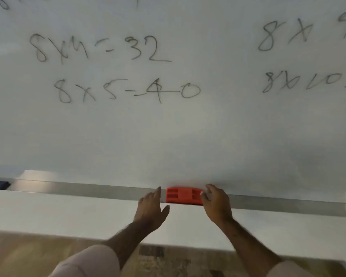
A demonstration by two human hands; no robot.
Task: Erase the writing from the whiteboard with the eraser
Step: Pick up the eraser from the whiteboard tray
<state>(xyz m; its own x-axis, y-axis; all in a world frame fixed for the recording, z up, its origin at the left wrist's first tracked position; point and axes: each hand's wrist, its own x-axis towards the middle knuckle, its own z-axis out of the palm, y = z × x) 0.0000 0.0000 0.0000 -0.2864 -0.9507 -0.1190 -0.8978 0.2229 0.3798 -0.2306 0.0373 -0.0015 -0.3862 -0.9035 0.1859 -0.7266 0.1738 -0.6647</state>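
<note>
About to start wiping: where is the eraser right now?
The red eraser lies on the whiteboard's metal tray, bottom centre, between the left hand and right hand.

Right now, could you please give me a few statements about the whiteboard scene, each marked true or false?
1. The red eraser lies in the metal tray at the foot of the whiteboard. True.
2. The left hand is closed around the eraser. False: it is open beside the eraser's left end, with a gap between them.
3. The right hand is at the eraser's right end. True; its fingers seem to touch that end.
4. The board has been wiped clean. False: sums such as "8x5=40" remain.
5. The eraser is pressed against the writing. False: it sits well below all the writing.
</note>
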